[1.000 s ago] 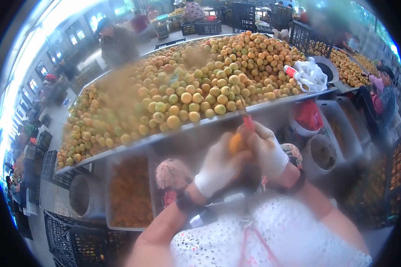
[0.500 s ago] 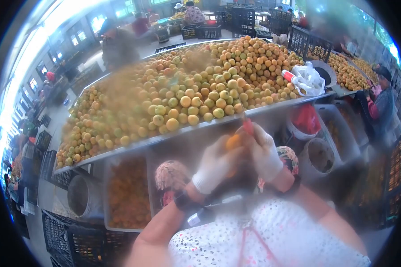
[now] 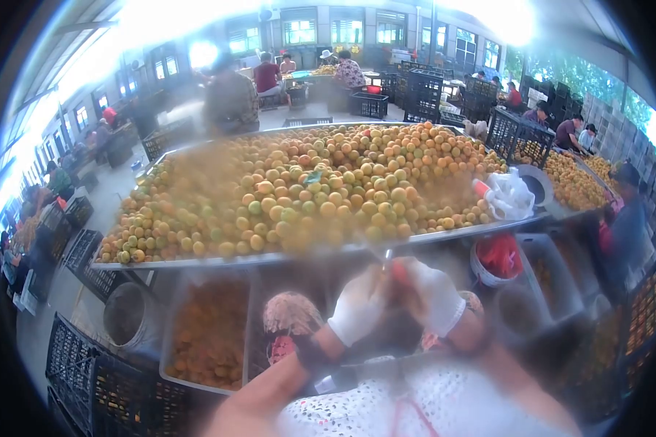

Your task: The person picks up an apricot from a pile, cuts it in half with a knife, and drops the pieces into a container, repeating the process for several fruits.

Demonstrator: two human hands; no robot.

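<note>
My right hand (image 3: pixel 436 297), in a white glove, is closed around the red handle (image 3: pixel 399 272) of a small knife, whose short metal blade (image 3: pixel 388 255) points up toward the table. My left hand (image 3: pixel 357 306), also gloved in white, has its fingers curled in beside the knife. Blur hides what lies between its fingers. Both hands are above my lap, just in front of the metal table edge (image 3: pixel 328 253). On that table is a large heap of round yellow-orange fruit (image 3: pixel 328 207), some greenish.
Below the table stand a tub of orange pieces (image 3: pixel 210 331), a bucket (image 3: pixel 126 315) and a white bucket with a red bag (image 3: pixel 498 258). Black crates (image 3: pixel 113 382) are at lower left. A white plastic bag (image 3: pixel 510 195) lies on the table's right end. Other people sit around the room.
The view has tilted up, showing more of the room. The orange fruit visible between my hands earlier no longer shows clearly. The knife stays in my right hand.
</note>
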